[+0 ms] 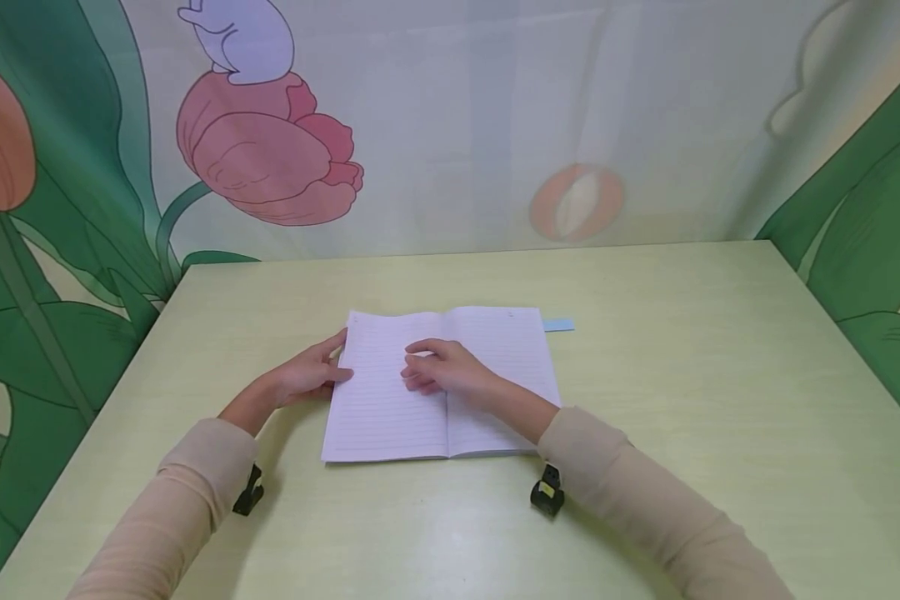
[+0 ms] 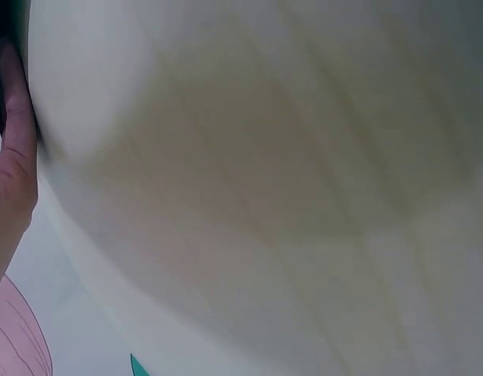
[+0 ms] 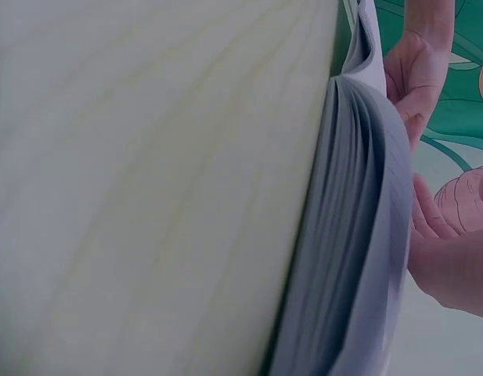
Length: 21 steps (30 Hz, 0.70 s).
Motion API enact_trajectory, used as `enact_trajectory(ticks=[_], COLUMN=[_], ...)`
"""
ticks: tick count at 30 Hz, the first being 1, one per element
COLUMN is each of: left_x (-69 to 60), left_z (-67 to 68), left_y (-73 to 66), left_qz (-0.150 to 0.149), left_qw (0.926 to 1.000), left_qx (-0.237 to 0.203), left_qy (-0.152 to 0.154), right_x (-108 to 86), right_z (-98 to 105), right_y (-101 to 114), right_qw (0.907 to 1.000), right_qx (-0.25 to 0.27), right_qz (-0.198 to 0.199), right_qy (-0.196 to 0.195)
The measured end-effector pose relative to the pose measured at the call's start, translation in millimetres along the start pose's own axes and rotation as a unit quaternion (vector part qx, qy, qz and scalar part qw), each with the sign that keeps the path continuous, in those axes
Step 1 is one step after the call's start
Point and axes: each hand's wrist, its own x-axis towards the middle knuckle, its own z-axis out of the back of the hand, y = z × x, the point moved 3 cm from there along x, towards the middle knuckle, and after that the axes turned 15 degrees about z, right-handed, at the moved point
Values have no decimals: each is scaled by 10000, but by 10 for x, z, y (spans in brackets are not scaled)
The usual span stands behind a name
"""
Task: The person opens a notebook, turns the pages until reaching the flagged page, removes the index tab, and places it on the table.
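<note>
A lined notebook point(image 1: 390, 425) lies spread flat on the table, its pages without writing. At its left edge my left hand point(image 1: 303, 375) holds it, thumb over the page and the other fingers at or below the edge. Part of that hand point(image 2: 14, 168) shows at the left of the left wrist view. My right hand point(image 1: 450, 371) is over the left page near the centre fold, fingers loosely bent and nothing in them. In the right wrist view, the right hand point(image 3: 452, 266) appears beside the fanned page edges point(image 3: 335, 219); whether it touches the paper I cannot tell.
A light blue tab point(image 1: 559, 325) sticks out past the notebook's upper right side. The pale wooden table point(image 1: 682, 350) reaches back to a printed curtain point(image 1: 450, 125) with flowers and leaves. Black wrist devices point(image 1: 547, 493) hang under both sleeves.
</note>
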Motion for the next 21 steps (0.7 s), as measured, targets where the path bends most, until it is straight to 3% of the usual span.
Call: enact_trajectory(ticks=[9, 14, 18, 21], left_x=[20, 27, 25, 20], left_z=[11, 9, 11, 17], left_y=[16, 15, 17, 19], left_qz=[-84, -92, -73, -69], left_qw=[9999, 9999, 9999, 9999], left_qx=[-82, -91, -87, -65], left_qy=[100, 115, 104, 85], right_x=[-95, -164, -238, -280], right_z=[260, 489, 674, 807], right_y=[62, 46, 72, 68], right_qw=[9987, 9947, 9828, 9665], right_qx=[-444, -950, -1756, -2438], right_qz=[238, 373, 481, 683], right_qy=[-45, -111, -299, -428])
